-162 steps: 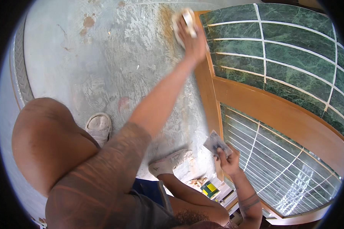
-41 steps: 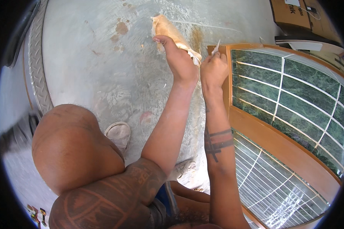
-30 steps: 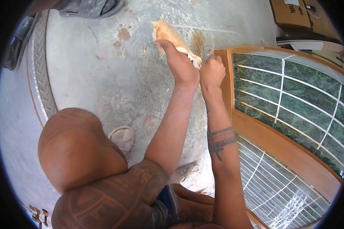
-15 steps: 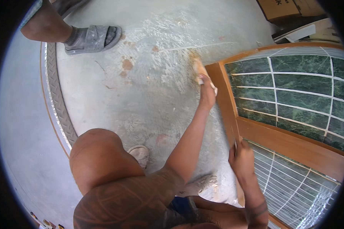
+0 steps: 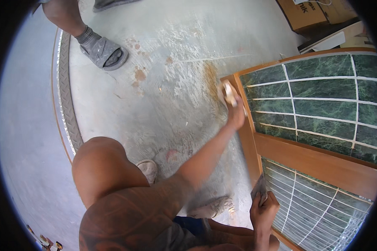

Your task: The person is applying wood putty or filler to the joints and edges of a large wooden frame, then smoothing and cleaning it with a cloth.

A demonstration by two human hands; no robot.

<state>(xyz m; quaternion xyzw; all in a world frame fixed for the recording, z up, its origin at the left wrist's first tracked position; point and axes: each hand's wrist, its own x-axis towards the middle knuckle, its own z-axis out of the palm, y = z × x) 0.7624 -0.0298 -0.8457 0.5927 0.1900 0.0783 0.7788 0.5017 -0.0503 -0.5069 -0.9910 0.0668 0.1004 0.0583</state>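
Observation:
My left hand [image 5: 237,115] is closed around a crumpled, whitish rag with yellow-brown stains [image 5: 228,93]. The rag lies against the upper left corner of a brown wooden frame [image 5: 249,125], along its side edge. Lower down, my right hand [image 5: 264,211] grips a thin, dark grey flat piece [image 5: 260,186]; its exact kind I cannot make out. That piece sits close to the frame's left side, beside the lower panel. Set in the frame are green marbled panels [image 5: 322,88] crossed by white lines.
Another person's sandalled foot [image 5: 102,50] stands at upper left. A ribbed metal strip [image 5: 65,92] edges the scuffed grey floor [image 5: 155,108]. Brown stains [image 5: 213,81] mark the floor near the frame's corner. Cardboard boxes [image 5: 305,16] stand at upper right.
My left hand has shifted right and slightly down, bringing the rag onto the frame's edge. My right hand has dropped lower, and its flat piece shows more. The other person's foot has turned.

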